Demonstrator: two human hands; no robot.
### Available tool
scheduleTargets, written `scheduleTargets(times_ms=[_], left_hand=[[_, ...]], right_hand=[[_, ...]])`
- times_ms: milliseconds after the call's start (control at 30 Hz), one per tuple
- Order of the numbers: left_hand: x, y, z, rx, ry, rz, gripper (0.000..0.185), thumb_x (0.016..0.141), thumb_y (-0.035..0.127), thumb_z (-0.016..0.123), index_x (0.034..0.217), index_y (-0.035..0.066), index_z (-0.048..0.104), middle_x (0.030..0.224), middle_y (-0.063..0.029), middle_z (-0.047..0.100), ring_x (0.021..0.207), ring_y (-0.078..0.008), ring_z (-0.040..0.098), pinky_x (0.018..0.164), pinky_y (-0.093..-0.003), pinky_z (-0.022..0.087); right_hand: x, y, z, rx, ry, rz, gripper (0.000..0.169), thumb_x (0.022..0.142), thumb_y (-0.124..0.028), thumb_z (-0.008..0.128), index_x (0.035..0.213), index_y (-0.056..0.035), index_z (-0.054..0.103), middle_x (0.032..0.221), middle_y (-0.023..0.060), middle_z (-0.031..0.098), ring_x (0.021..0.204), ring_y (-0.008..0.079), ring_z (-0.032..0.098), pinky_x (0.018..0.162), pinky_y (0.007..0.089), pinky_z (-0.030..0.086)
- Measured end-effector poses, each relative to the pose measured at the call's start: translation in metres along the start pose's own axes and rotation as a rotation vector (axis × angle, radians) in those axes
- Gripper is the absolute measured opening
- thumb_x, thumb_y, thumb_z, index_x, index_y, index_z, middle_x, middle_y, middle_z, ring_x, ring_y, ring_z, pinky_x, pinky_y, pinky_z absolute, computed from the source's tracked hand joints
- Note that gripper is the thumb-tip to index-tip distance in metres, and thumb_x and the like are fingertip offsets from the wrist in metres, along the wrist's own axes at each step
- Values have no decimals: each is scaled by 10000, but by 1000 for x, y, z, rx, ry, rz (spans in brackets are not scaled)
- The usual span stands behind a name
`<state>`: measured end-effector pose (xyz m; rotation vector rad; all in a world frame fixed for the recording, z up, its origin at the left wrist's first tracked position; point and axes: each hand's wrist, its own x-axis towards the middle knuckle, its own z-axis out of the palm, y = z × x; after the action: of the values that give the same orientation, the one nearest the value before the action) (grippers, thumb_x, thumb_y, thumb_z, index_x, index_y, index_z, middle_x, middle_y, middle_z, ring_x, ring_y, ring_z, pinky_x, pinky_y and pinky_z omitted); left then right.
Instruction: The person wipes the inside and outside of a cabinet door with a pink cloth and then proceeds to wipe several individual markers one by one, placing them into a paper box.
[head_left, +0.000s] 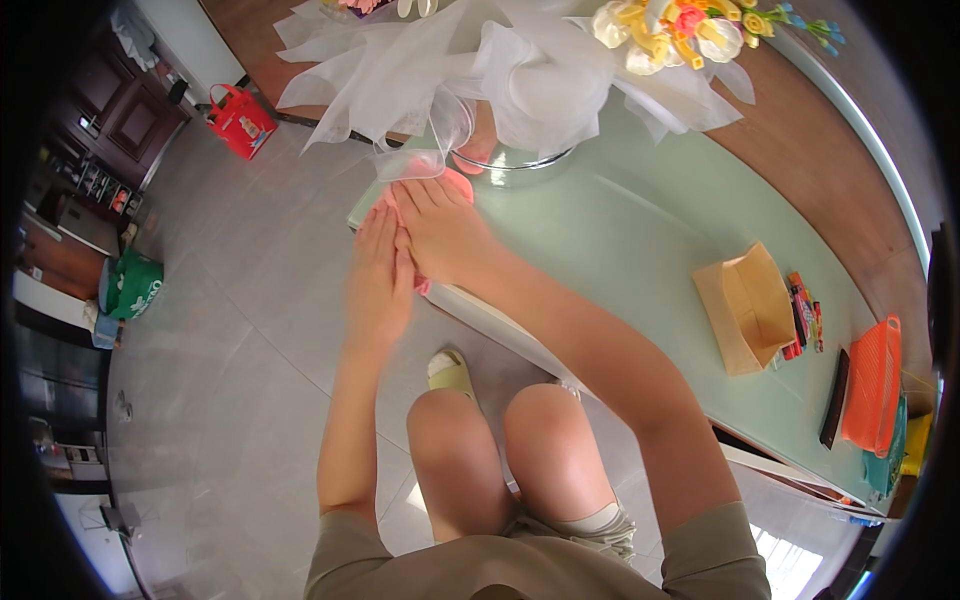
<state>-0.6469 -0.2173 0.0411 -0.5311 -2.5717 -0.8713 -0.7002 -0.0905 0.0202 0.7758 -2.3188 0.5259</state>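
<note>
At the left corner of the pale green glass tabletop (600, 217), both hands are on a pink cloth (459, 184). My right hand (442, 225) lies over it with the fingers stretched out, pressing it on the glass. My left hand (381, 262), slightly blurred, touches the cloth where it hangs over the edge, its fingers against the right hand. Just beyond the fingers, a round clear glass vessel (517, 174) stands on the tabletop under white translucent wrapping (540, 82) of a bouquet. Yellow and white artificial flowers (667, 34) show at the top.
To the right stand an open brown paper bag (739, 315), several colourful packets (806, 311), a dark flat object (835, 397) and an orange mesh basket (872, 382). A red bag (244, 124) and a green bag (136, 285) are on the left. My knees are close to the table's front edge.
</note>
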Motion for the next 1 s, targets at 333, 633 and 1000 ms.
scheduleTargets(times_ms=[333, 633, 1000], left_hand=[[27, -34, -2, 44, 0, 22, 493, 957, 284, 245, 1274, -52, 417, 1354, -169, 394, 1285, -304, 323, 1060, -381, 234], [-13, 17, 15, 38, 31, 153, 520, 949, 330, 276, 1288, -44, 400, 1357, -160, 394, 1282, -330, 325, 1074, -408, 212], [-56, 120, 42, -94, -24, 252, 663, 762, 288, 602, 1278, -72, 393, 1327, -211, 405, 1269, -363, 335, 1056, -466, 229]], right_hand=[[37, 1, 8, 122, -388, 201, 637, 805, -258, 504, 1327, 40, 294, 1369, 181, 322, 1303, 329, 242, 1074, 456, 138], [-27, 7, -23, 163, 52, 61, 515, 797, -247, 505, 1206, 54, 423, 1253, 197, 431, 1149, 346, 394, 952, 446, 303], [-109, 19, -141, 96, -139, 57, 531, 803, -200, 506, 1234, 92, 402, 1294, 246, 400, 1225, 356, 360, 1028, 413, 288]])
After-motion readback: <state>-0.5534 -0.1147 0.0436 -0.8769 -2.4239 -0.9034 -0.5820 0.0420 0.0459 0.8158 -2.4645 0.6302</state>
